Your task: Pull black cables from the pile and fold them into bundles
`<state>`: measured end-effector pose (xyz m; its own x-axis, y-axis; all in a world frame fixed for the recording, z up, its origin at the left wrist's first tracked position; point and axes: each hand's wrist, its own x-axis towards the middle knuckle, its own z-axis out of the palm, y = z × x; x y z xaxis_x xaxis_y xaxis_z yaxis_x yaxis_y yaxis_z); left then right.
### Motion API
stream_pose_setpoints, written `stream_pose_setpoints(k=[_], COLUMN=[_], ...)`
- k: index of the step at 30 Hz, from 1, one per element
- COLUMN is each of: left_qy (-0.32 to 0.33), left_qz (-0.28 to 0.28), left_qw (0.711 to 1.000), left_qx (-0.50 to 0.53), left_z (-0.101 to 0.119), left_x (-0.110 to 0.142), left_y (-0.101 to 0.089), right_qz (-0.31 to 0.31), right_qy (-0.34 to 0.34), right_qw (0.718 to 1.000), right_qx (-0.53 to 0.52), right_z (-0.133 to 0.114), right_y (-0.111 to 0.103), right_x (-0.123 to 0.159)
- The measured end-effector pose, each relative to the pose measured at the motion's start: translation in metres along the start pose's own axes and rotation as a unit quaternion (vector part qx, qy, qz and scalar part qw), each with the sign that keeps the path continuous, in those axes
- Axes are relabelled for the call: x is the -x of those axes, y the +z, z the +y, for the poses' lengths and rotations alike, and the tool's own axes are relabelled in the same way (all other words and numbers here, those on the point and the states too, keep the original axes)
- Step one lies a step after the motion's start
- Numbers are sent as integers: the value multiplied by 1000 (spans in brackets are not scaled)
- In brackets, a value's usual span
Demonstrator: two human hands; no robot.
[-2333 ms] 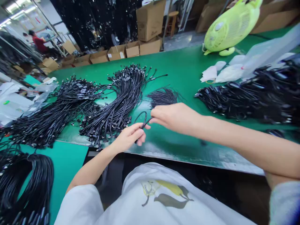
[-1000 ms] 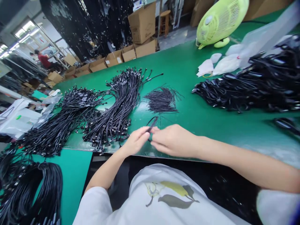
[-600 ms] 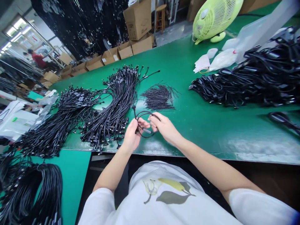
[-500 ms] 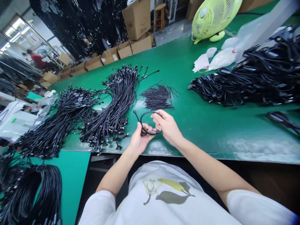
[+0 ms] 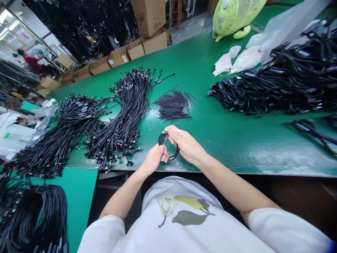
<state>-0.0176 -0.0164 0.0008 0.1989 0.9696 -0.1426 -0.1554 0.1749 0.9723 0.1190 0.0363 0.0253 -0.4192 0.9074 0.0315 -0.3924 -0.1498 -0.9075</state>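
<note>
A black cable (image 5: 173, 157), wound into a small loop, is held between my two hands just above the table's near edge. My left hand (image 5: 154, 157) is closed around the loop's lower left side. At its top and right, the fingers of my right hand (image 5: 181, 140) grip the coil near a connector end. Just beyond my hands lies a pile of short thin black ties (image 5: 174, 106). To the left of them, a large bundle of straight black cables (image 5: 129, 105) with connector ends spreads over the green table (image 5: 237, 140).
Another cable bundle (image 5: 58, 133) lies farther left, with hanging cables (image 5: 52, 211) below it. Coiled cables (image 5: 263, 91) are heaped at right, near plastic bags (image 5: 246, 59) and a green fan (image 5: 237, 17). Cardboard boxes (image 5: 118, 56) line the far edge. A person in red (image 5: 33, 63) sits far left.
The cable has gone from one wide, open loop to a tighter coil of several turns. My left hand has closed round it, and my right hand has shifted to its top.
</note>
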Motion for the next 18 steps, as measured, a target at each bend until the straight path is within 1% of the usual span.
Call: stream_pose_setpoints(k=[2,4,6,7,9,12,14,16,18], left_qy=[-2,-13,-30,-39,-53,-78,-117,-157,-185], left_qz=[-10,-31,-65,-80,-98,-118,-146,-166,-176], left_qw=[994,979,966,966,974,987,982,971,958], left_qx=[-111,-203,-247,-243,-196,-79,2,74,130], left_z=[-1,-1,-2,-3,-6,-14,-16,-14,-9], left_x=[1,3,4,4,4,4,5,7,10], left_y=[-2,-5,-7,-7,-6,0,6,11,13], right_qz=[24,33,46,55,64,55,10,-59,-109], right_qy=[28,72,100,105,92,49,58,94,107], right_qw=[999,995,992,991,991,993,993,992,988], right_qx=[-35,-57,-61,-61,-67,-95,-99,-66,-29], right_z=[4,12,21,24,29,29,25,20,15], right_y=[8,14,17,17,17,14,9,2,-5], right_x=[3,4,3,2,-1,-5,-7,-9,-10])
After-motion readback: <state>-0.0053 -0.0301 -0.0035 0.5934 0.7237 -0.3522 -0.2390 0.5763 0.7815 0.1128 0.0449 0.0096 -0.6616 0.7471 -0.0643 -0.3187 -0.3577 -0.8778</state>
